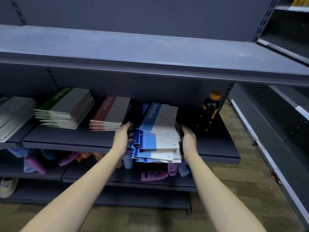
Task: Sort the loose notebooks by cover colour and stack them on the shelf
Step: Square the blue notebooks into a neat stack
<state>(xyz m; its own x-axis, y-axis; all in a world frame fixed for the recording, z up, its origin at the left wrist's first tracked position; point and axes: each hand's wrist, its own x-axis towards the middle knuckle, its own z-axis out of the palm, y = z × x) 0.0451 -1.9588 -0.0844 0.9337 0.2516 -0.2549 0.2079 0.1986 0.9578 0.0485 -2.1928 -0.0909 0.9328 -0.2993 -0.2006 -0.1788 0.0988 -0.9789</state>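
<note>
An untidy stack of blue notebooks lies on the middle shelf, its near end overhanging the shelf's front edge. The left hand grips the stack's left side with curled fingers; the right hand presses against its right side, fingers hidden behind the covers. To the left sit a red stack, a green stack and a grey stack. A dark bottle with an orange cap stands just right of the blue stack
</note>
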